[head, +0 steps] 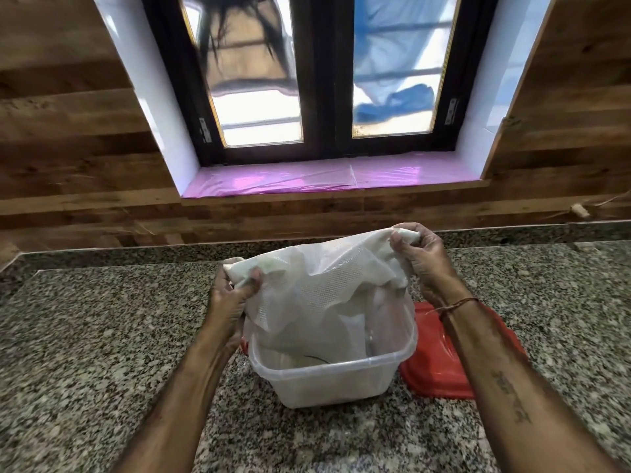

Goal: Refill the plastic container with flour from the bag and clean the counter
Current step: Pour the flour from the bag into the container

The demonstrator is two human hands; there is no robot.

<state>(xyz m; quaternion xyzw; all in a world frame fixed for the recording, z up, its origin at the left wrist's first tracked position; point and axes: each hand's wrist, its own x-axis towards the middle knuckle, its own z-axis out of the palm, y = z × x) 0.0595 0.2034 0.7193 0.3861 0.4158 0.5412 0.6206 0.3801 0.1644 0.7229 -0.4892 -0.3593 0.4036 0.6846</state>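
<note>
Together two hands (228,295) (426,264), one bag (317,285), one container (327,377), one lid (440,367)

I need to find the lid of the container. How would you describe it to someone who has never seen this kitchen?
Below the window runs a speckled granite counter, where two hands hold a white bag over a clear plastic container. The lid lies flat on the counter at the container's right, partly under the right forearm. It is the only red thing there.
</note>
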